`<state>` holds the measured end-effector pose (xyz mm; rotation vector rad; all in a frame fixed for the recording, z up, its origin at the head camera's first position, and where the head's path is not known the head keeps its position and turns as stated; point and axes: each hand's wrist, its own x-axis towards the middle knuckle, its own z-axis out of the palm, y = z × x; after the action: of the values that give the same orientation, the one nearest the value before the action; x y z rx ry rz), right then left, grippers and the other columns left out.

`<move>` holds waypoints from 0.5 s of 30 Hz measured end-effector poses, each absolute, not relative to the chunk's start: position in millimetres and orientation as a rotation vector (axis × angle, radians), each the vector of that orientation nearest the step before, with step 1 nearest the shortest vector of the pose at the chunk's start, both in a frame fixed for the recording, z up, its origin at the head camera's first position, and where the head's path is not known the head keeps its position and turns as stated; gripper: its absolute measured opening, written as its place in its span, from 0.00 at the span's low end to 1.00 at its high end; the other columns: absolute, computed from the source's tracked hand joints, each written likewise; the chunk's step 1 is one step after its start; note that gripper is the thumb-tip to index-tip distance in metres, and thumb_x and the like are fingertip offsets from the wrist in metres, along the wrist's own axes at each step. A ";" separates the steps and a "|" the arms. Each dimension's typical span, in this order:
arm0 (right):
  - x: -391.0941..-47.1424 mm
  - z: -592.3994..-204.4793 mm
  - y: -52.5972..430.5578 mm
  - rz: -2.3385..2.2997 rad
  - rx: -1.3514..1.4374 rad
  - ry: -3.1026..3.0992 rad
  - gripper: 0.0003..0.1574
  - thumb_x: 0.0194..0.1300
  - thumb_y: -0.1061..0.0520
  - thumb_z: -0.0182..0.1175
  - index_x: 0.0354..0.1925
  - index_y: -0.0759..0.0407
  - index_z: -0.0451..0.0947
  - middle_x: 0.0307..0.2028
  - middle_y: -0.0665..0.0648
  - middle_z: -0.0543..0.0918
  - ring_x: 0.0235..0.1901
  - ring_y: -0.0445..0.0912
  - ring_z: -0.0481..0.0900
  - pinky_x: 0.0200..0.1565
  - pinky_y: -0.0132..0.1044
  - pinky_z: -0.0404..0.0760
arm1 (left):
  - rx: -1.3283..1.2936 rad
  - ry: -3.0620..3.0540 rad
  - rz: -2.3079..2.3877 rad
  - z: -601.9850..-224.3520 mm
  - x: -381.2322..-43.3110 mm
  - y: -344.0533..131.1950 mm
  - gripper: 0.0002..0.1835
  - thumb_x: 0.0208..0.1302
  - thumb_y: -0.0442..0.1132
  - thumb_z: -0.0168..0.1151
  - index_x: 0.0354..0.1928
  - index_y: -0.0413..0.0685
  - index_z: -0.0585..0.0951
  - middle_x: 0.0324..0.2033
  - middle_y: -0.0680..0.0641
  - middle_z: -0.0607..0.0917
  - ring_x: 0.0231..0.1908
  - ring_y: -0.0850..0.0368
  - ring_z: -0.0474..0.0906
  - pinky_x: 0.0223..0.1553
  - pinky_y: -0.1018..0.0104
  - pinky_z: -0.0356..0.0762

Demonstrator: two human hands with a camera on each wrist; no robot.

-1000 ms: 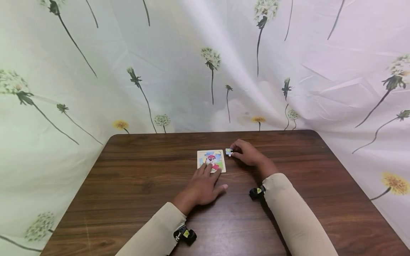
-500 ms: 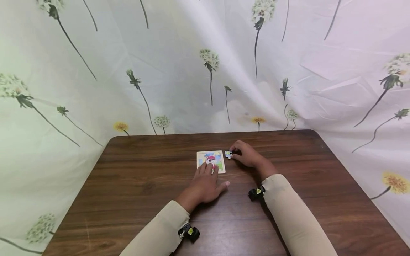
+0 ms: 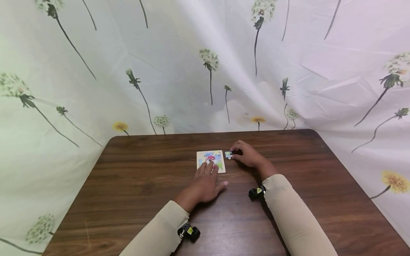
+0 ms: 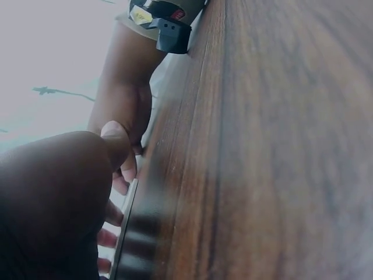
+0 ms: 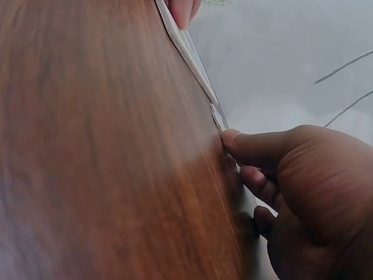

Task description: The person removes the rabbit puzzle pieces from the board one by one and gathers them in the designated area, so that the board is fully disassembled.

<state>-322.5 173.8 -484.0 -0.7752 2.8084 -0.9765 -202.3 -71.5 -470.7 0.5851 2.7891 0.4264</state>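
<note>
A square jigsaw puzzle [image 3: 217,154] with a pale frame and a pink cartoon animal lies flat on the table. My left hand [image 3: 205,186] rests on its near part with fingers stretched out, covering the bottom of the picture; the thumb points off to the right. Just beyond the puzzle's right side, my right hand [image 3: 247,155] pinches a small blue jigsaw piece [image 3: 227,154] between thumb and fingers. From the right wrist, the piece [image 5: 217,116] shows edge-on, low over the tabletop, close to the corner of the puzzle frame [image 5: 187,58].
The brown wooden table [image 3: 144,185] reaches back to a pale curtain [image 3: 179,71] printed with dandelions, which hangs behind and along both sides. Black cameras [image 3: 256,193] are strapped at both wrists.
My right hand has brought the jigsaw piece slightly nearer to me and to the puzzle frame. My left hand has shifted a little, its fingers still on the puzzle.
</note>
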 end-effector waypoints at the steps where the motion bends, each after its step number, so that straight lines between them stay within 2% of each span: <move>1: -322.7 -484.0 173.6 -0.982 -0.770 2.808 0.12 0.78 0.59 0.68 0.56 0.60 0.86 0.58 0.62 0.81 0.58 0.56 0.81 0.65 0.57 0.80 | 0.588 2.788 0.441 -473.0 -203.1 -72.4 0.48 0.84 0.70 0.44 0.87 0.40 0.56 0.88 0.36 0.51 0.88 0.32 0.41 0.87 0.36 0.42; 7: -323.0 -484.0 172.8 -1.025 -0.747 2.802 0.12 0.77 0.58 0.69 0.55 0.61 0.87 0.59 0.62 0.81 0.59 0.56 0.81 0.66 0.57 0.80 | 0.614 2.795 0.491 -483.2 -207.7 -76.2 0.48 0.82 0.72 0.44 0.88 0.46 0.57 0.88 0.37 0.51 0.88 0.32 0.41 0.86 0.34 0.43; 15: -321.7 -484.8 171.8 -1.053 -0.733 2.803 0.12 0.77 0.59 0.69 0.55 0.61 0.87 0.58 0.62 0.82 0.59 0.57 0.82 0.66 0.57 0.80 | 0.623 2.795 0.512 -486.3 -207.7 -78.0 0.47 0.83 0.71 0.45 0.88 0.47 0.58 0.88 0.37 0.51 0.88 0.32 0.40 0.86 0.34 0.43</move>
<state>-321.7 171.8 -484.8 -0.7325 2.8032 -1.0528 -207.7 -78.0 -486.3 0.6229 2.7946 0.5119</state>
